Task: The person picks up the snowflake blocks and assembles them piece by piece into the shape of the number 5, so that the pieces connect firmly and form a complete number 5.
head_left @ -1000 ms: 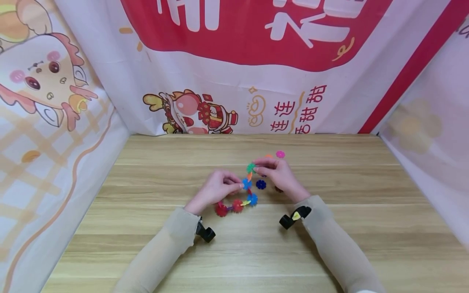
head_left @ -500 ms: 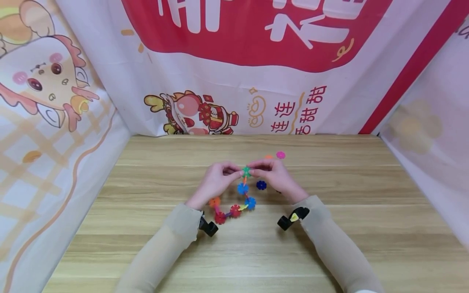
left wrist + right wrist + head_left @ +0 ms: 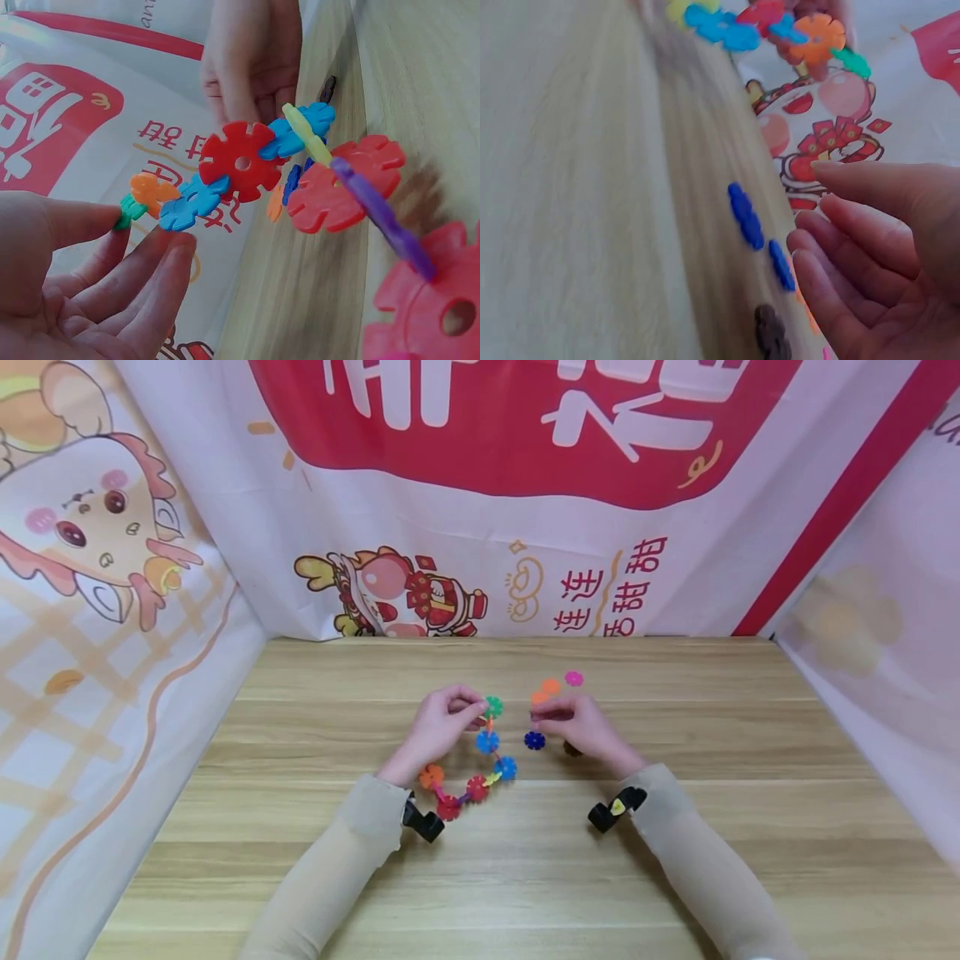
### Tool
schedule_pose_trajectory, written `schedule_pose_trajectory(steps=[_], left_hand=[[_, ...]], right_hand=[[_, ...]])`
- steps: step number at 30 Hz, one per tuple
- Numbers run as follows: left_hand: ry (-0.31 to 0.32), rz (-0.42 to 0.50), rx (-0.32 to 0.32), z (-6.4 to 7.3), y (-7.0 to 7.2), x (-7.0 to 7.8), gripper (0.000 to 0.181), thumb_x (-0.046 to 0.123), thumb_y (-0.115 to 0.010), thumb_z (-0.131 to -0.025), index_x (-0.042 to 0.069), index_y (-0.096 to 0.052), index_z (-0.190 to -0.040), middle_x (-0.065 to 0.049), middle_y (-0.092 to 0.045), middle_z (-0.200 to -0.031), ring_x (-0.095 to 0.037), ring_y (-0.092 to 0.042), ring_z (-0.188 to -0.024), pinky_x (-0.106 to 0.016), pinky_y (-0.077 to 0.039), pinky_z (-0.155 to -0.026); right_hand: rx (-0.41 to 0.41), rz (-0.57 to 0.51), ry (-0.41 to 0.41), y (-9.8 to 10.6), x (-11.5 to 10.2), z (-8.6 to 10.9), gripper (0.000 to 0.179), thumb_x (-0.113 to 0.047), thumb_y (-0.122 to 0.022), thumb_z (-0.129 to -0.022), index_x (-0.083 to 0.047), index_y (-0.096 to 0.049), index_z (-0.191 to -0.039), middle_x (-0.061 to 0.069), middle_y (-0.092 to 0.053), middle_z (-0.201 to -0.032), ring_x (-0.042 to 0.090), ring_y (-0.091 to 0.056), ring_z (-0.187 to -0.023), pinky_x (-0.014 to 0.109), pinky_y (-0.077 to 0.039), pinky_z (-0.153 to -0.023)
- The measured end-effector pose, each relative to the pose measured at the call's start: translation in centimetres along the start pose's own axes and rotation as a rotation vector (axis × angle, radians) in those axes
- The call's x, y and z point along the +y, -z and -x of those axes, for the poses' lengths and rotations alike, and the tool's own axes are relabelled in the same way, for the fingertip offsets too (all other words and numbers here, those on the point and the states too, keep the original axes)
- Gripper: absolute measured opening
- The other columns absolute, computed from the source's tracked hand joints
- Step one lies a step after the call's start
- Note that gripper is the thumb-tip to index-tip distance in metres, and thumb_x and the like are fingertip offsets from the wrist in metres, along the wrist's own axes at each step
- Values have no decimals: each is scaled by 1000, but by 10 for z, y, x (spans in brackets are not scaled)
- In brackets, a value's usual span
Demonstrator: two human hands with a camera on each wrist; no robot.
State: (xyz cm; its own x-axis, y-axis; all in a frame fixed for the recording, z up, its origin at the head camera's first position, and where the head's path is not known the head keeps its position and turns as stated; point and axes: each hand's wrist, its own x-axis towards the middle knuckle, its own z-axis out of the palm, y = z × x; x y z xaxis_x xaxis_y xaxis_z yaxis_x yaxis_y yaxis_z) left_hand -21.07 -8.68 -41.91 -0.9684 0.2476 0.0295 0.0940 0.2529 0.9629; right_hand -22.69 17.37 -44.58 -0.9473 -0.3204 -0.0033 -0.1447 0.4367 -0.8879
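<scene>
My left hand (image 3: pixel 438 727) pinches the green flower-shaped disc (image 3: pixel 493 707) at the far end of a chain of interlocking plastic discs. Below it hang an orange disc (image 3: pixel 154 192) and a blue disc (image 3: pixel 487 742); the chain bends round through red, yellow and purple discs to an orange disc (image 3: pixel 431 777) near my left wrist. My right hand (image 3: pixel 581 727) is over the loose discs to the right, thumb and fingers apart with nothing between them in the right wrist view. Close to its fingertips lie a dark blue disc (image 3: pixel 535 740) and another dark blue disc (image 3: pixel 781 265).
Loose orange discs (image 3: pixel 551 687) and a pink disc (image 3: pixel 573 678) lie beyond my right hand. A brown disc (image 3: pixel 771 331) is partly under it. The wooden table (image 3: pixel 480 877) meets a printed cloth backdrop (image 3: pixel 420 510) at the back, with cloth walls at both sides.
My right hand has let go of the green disc and moved right toward the loose discs. My left hand, which held the blue disc earlier, now holds the green one, and the chain has shifted left.
</scene>
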Motion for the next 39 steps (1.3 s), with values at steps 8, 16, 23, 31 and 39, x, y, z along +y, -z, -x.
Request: schedule_pose_trajectory(steps=[8,16,23,31,39], left_hand=[[19,54,-2,2,0,-1,17,19,-61,-105,4,-65,-111,-10,-73,-100,-25,-72,-89,-39,-59,-82],[18,52,-6,0,-2,-2,18,21,-65,-103,5,-70,-110,-8,-73,-100,-23,-72,-87,-37,-60,-80],[24,54,-12,0,-1,-3,18,21,-66,-102,4,-71,-109,-9,-73,-99,-24,-72,-87,-40,-60,-82],[24,57,-5,0,-1,-4,18,19,-67,-101,3,-71,-108,-9,-73,-98,-23,-72,-87,-43,-59,-84],[24,55,2,0,-1,-3,17,18,-67,-101,3,-71,-107,-9,-74,-97,-23,-72,-86,-39,-60,-81]], right_hand=[[-48,193,-13,0,8,4,29,-16,-85,-86,-7,-77,-113,2,-71,-98,20,-64,-88,35,-54,-78],[-81,268,-11,-2,5,4,27,-18,-87,-84,-11,-78,-108,0,-69,-95,20,-60,-84,36,-52,-74],[-112,232,-8,-2,5,3,24,-13,-87,-83,-11,-74,-104,2,-68,-94,21,-60,-86,37,-52,-77],[-52,68,28,-3,-2,3,14,-6,-77,-92,-8,-75,-106,2,-73,-96,21,-67,-91,37,-54,-80],[70,-18,40,-2,-22,4,11,-12,-79,-92,-12,-78,-102,2,-73,-97,22,-68,-89,39,-56,-79]])
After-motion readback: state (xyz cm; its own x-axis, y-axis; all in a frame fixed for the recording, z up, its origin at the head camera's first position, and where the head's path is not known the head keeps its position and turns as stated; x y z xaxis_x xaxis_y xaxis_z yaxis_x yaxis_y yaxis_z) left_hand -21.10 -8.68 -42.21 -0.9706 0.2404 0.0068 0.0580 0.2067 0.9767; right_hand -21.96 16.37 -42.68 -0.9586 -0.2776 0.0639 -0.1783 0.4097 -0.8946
